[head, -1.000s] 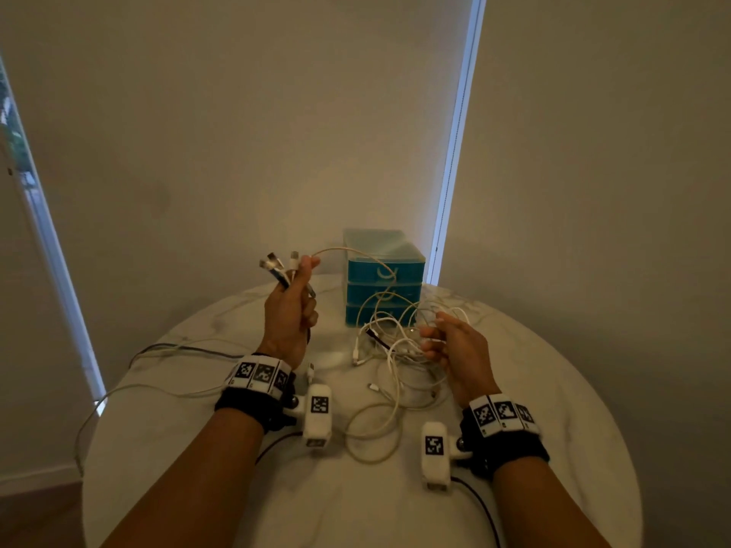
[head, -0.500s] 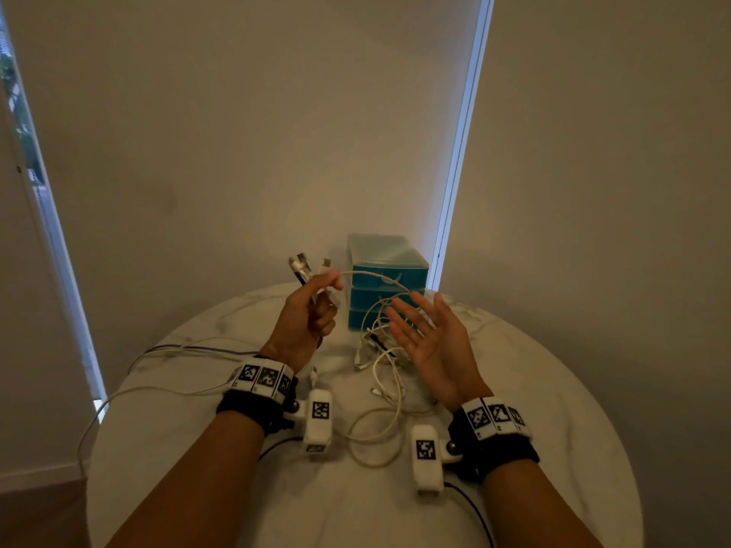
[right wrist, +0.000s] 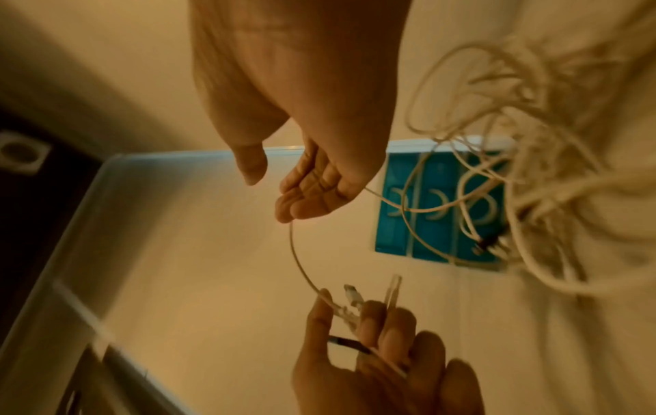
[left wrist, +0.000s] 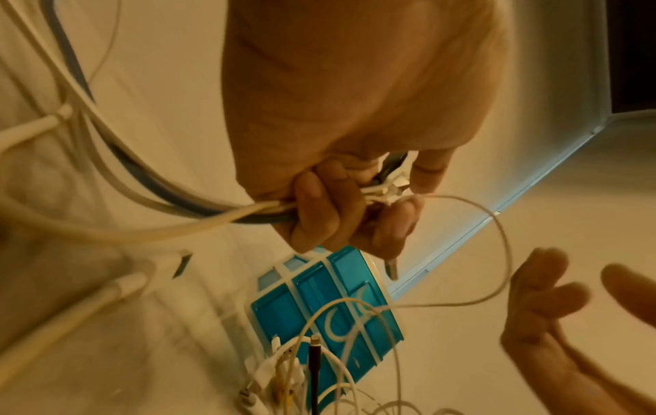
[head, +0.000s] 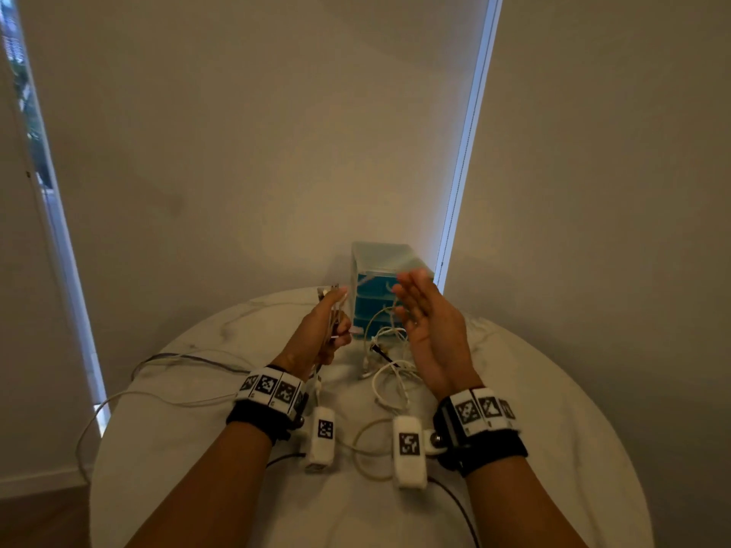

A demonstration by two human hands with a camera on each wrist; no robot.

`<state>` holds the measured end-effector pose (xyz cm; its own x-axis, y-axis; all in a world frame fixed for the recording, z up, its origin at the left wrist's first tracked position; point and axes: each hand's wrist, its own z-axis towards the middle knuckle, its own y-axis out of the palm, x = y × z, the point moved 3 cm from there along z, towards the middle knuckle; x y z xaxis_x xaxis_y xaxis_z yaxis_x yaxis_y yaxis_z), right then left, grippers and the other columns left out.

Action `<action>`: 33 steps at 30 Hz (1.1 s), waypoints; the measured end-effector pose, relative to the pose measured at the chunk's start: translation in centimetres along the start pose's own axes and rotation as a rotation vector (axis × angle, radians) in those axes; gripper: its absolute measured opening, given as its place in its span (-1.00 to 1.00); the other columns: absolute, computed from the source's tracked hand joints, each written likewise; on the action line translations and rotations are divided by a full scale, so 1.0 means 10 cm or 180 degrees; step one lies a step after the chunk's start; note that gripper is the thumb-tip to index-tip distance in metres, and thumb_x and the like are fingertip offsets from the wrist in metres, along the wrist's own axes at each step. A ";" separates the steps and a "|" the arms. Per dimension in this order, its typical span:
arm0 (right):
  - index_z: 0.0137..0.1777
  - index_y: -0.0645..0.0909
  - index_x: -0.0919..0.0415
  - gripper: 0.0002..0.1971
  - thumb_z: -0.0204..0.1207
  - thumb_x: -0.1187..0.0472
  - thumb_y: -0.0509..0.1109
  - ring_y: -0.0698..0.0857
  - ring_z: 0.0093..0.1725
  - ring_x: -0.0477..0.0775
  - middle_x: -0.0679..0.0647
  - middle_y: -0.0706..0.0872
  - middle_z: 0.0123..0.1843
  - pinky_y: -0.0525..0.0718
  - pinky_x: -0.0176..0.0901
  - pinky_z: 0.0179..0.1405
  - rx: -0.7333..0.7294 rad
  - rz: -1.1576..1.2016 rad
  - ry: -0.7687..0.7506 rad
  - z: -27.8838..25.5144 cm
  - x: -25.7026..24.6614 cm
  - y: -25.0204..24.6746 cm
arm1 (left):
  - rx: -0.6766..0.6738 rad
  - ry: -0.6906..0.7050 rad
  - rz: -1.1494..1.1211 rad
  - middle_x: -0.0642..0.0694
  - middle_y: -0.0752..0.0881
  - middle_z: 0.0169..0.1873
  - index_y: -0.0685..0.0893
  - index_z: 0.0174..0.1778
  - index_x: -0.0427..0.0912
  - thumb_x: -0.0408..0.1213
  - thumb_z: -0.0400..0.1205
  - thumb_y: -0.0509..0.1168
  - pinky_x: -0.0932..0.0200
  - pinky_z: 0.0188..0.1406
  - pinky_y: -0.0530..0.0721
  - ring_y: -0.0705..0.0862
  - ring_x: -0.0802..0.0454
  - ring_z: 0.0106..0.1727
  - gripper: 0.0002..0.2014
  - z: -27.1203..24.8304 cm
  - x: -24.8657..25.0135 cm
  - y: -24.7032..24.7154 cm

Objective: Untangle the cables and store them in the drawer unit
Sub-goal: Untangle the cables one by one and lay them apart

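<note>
Left hand [head: 322,334] grips cable ends [left wrist: 385,191]; one white cable [left wrist: 497,230] arcs rightward to the flat, empty right hand [head: 429,330], nearest it.

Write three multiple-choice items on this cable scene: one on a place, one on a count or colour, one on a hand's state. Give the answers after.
1. Where does the drawer unit stand on the table?
A. At the far edge, beyond the hands
B. At the near edge, by the wrists
C. On the floor

2. What colour are its drawer fronts?
A. Red
B. Teal blue
C. Black

3. How is the right hand?
A. Fist round a plug
B. Flat on the table
C. Raised, fingers straight, holding nothing

Answers: 1 A, the head view shows it behind the tangle of cables, next to the wall. 2 B, both wrist views show three teal fronts with pale handles. 3 C, its palm is open in the air, while the left hand grips a bundle of cable ends.
</note>
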<state>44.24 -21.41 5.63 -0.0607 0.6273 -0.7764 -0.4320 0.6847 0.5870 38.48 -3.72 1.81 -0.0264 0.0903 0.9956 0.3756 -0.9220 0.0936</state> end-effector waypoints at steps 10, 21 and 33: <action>0.26 0.70 0.25 -0.63 0.76 -0.08 0.44 0.77 -0.16 -0.01 0.10 0.79 -0.04 0.79 -0.14 -0.15 0.0854 -0.0187 0.0187 0.09 0.13 -0.40 | 0.0799 0.1019 0.0296 0.18 0.54 -0.58 0.76 -0.17 -0.26 -0.01 0.64 0.57 0.16 -0.40 0.47 0.44 0.22 -0.53 -0.65 0.01 0.04 -0.12; 0.35 0.73 0.36 -0.77 0.76 0.34 0.41 0.80 -0.10 0.02 0.26 0.86 0.05 0.83 0.09 0.20 0.0326 -0.0362 0.0515 0.04 0.40 -0.34 | 0.0231 0.1694 0.0472 -0.07 0.90 0.11 0.63 0.29 -0.20 -0.15 0.83 0.34 0.12 -0.36 0.50 0.52 0.24 -0.46 -0.78 -0.07 0.08 -0.05; 0.52 0.66 0.32 -0.64 0.78 0.47 0.31 0.84 0.23 0.06 0.24 0.79 0.44 0.90 -0.15 0.03 0.0222 0.0651 0.0909 0.09 0.42 -0.46 | 0.0229 0.1254 -0.0651 -0.15 0.78 -0.01 0.82 0.26 -0.15 0.08 0.82 0.20 0.34 -0.53 0.34 0.30 0.15 -0.42 -0.58 0.14 -0.05 -0.16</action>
<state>46.83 -21.63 -0.11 -0.3928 0.6319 -0.6682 -0.3229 0.5856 0.7435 39.19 -1.80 1.17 -0.4522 0.1049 0.8857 0.3891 -0.8704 0.3017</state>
